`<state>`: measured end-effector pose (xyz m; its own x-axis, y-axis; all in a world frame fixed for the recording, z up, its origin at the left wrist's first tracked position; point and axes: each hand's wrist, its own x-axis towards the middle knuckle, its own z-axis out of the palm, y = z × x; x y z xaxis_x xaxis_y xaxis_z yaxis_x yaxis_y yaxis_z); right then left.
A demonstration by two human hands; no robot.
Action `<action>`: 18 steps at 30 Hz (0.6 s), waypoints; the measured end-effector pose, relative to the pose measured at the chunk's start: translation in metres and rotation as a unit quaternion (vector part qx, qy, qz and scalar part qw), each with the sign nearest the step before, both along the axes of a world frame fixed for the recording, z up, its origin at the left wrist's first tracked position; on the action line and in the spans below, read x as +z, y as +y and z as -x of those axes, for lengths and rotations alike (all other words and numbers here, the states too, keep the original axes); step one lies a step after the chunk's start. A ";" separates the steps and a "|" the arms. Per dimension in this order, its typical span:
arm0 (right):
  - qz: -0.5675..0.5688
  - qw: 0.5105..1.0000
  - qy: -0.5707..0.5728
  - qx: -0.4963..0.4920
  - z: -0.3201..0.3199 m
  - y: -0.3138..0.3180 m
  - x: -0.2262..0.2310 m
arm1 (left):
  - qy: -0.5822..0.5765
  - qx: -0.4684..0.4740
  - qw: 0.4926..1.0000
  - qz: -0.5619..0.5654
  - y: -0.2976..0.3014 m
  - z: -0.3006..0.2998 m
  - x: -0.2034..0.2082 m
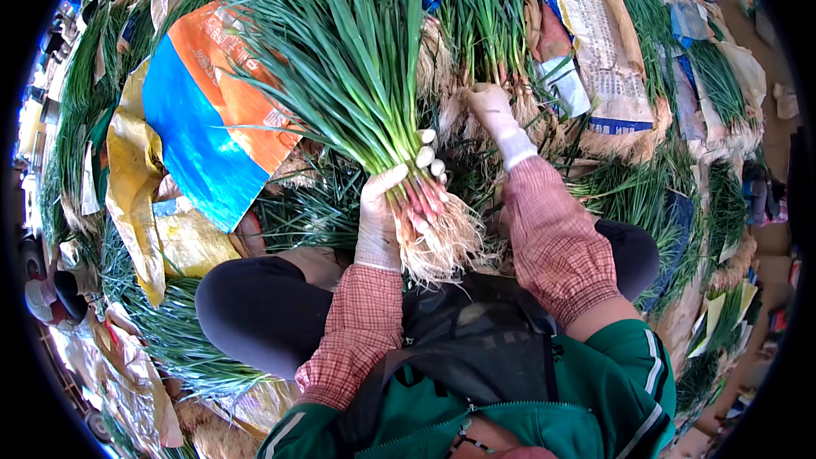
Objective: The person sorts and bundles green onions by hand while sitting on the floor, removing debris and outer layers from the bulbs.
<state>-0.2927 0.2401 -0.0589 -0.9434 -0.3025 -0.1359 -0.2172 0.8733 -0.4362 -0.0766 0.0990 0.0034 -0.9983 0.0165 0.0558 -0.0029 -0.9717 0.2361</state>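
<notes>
A thick bunch of green garlic (374, 110), with long flat green leaves, pinkish lower stems and pale stringy roots, is clasped in my gloved left hand (384, 204). Its leaves fan out up and to the left, and the roots hang over my lap. White gloved fingertips show along the bunch's right side. Farther off to the right, my gloved right hand (490, 109) is closed at the lower stems of more green garlic (508, 47) lying in a pile. The fingertips are partly hidden there. Checked sleeve covers are on both forearms.
A blue and orange plastic sheet (191, 119) lies left of the held bunch, beside a yellow sack (132, 178). Printed white sacking (608, 51) covers a stack at the upper right. More leafy bundles (722, 76) surround me. My bent knees (259, 310) flank the work spot.
</notes>
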 end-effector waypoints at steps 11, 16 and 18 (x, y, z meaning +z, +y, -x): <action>0.380 0.897 -0.228 -0.006 -0.170 0.036 0.040 | -0.119 0.002 0.986 0.118 -0.007 -0.005 -0.015; 0.085 0.989 -0.053 -0.105 -0.116 0.108 -0.074 | -0.133 -0.038 0.979 0.148 -0.009 0.002 -0.033; 0.200 0.972 -0.050 -0.111 -0.104 0.073 -0.040 | -0.137 -0.048 0.976 0.162 -0.018 -0.006 -0.037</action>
<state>-0.1886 0.3136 -0.0988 -0.9796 -0.1400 -0.1444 0.0193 0.6493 -0.7603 -0.0706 0.0815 -0.0334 -0.9679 0.0826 -0.2373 -0.1963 -0.8383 0.5086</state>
